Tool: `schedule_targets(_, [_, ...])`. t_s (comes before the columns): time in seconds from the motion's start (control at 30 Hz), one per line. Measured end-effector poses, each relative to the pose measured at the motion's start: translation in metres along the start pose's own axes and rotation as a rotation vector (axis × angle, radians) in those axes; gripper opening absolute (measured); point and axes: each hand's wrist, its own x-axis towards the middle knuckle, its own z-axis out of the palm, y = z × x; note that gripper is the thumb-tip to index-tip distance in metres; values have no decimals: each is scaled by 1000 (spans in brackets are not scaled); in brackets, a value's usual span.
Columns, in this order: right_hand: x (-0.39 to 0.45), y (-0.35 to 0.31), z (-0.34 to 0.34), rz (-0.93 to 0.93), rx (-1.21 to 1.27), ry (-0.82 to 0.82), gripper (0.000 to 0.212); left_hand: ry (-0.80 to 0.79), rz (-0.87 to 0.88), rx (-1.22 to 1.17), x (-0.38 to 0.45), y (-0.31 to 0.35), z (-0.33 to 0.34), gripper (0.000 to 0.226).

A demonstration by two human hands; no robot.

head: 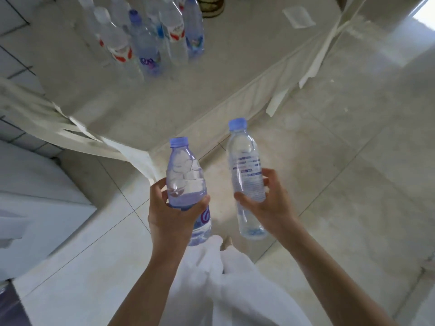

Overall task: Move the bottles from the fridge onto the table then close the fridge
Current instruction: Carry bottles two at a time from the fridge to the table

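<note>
My left hand [173, 214] grips a blue-tinted plastic bottle [184, 170] with a blue cap, partly filled and held upright. In my right hand [267, 203] is a clear, slimmer bottle [246, 175] with a blue cap and small printed text. Both are held over the tiled floor, just short of the table's near corner. On the table [164, 107], at its far left, stands a cluster of several water bottles [146, 38], some with red-and-white labels, some with blue caps. The fridge is not clearly in view.
A white cloth [77, 135] hangs off the table's near edges. A folded white paper [298, 16] and a round container [211, 5] lie at the table's far side. A white appliance or cabinet [35, 189] stands at the left. My white trousers [226, 278] show below.
</note>
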Motion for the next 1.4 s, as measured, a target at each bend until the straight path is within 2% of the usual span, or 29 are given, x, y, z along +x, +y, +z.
schedule_targets(0.13, [47,-16,3,-43,-8,-36,64,80,-31,-11,30,8,10,78])
schedule_targets(0.27, [99,-35,14,-65,57,-60,65,107,-63,-51,79,27,25,67])
schedule_targets(0.53, [199,-87,31,-112,39,-58,53,98,8,-4,189,80,40,69])
schedule_targets(0.73, [262,-118,29,-140,57,-92,57,142,37,3,239,109,60,68])
schedule_targets(0.93, [336,-136,13,-191,23,-191,60,221,-27,-32,275,134,100,54])
schedule_targets(1.17, [420,-145,-15,-280,-36,-408,64,385,-133,-132,305,168,159,61])
schedule_targets(1.4, [476,-155,-17,-413,-81,-497,64,480,-169,-148,330,181,196,61])
